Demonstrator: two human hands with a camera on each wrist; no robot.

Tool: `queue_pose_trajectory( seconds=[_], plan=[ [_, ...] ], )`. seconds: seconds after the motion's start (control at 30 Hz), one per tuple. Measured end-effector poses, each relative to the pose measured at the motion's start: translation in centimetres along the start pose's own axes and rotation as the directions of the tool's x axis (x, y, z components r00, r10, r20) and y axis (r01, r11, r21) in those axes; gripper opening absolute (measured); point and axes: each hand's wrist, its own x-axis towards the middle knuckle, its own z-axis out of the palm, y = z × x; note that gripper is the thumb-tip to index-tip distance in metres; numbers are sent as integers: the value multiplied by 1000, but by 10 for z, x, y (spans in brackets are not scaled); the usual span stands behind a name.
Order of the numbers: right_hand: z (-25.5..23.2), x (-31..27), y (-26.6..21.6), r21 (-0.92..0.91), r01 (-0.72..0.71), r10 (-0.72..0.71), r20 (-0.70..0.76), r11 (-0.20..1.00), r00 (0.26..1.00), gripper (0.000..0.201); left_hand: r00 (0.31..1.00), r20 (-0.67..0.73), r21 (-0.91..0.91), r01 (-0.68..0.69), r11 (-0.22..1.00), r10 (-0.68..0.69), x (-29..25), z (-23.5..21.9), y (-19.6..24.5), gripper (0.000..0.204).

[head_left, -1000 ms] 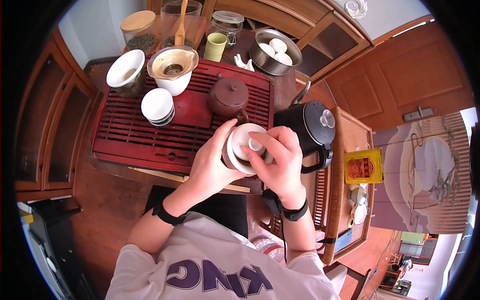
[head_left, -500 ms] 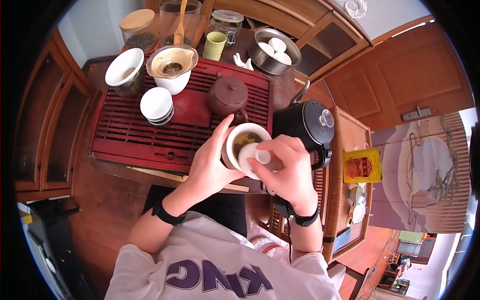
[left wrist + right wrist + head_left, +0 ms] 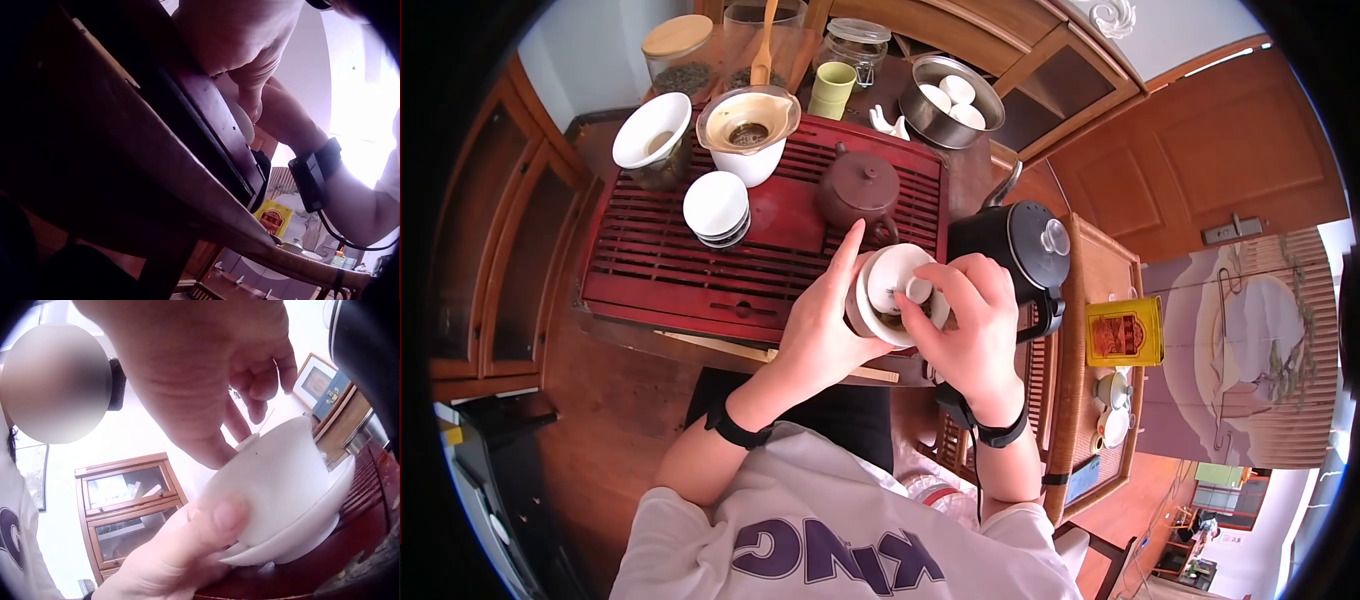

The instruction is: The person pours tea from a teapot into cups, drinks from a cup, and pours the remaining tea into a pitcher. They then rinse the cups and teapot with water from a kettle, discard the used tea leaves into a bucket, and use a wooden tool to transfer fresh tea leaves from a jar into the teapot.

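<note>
A white gaiwan bowl [image 3: 281,481] on its saucer [image 3: 306,540] is in my left hand [image 3: 818,318], over the near edge of the tea tray. The left thumb presses the bowl's side in the right wrist view, with the fingers below the saucer. My right hand [image 3: 972,335] pinches the knob of the white lid [image 3: 889,270] between thumb and fingers. The lid sits tilted across the bowl's mouth, and wet tea leaves [image 3: 892,321] show in the gap on the near side.
On the slatted red tea tray [image 3: 690,290] stand a brown teapot [image 3: 860,190], stacked white cups [image 3: 716,205], a white pitcher with a strainer [image 3: 748,125] and another white-rimmed vessel [image 3: 650,132]. Right of the tray is a black kettle [image 3: 1025,250]. Behind it is a metal bowl [image 3: 925,115] of cups.
The lid was over the bowl, then slid toward me and to the right, baring the leaves. Now it is back toward the far side. The left hand has barely moved.
</note>
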Motion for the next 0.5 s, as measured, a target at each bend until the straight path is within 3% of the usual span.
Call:
queue_pose_trajectory(
  seconds=[0.17, 0.27, 0.33, 0.37, 0.4, 0.5],
  plan=[
    [1, -4, 2, 35, -11, 12, -24, 999, 1000, 28, 1000, -1, 5, -5, 1000, 5, -1, 1, -3, 124],
    [-7, -3, 1, 210, -229, 244, -47, 950, 969, 27, 1000, -4, 0, -20, 1000, 20, -1, 2, -3, 125],
    [1, -15, 21, 452, -329, 386, -39, 830, 922, 25, 1000, -9, 18, -12, 1000, 12, 0, 1, -1, 124],
    [0, -15, 16, 668, -397, 518, 20, 630, 855, 22, 1000, -9, 18, -12, 1000, 12, 0, 0, -1, 124],
    [-2, -13, 15, 787, -377, 565, 44, 488, 824, 18, 1000, -3, 21, -3, 1000, 3, 0, 0, -1, 124],
    [-8, -15, 27, 866, -402, 630, 138, 298, 764, 21, 1000, 3, 22, 15, 1000, -15, 0, 0, 0, 125]
  ],
)
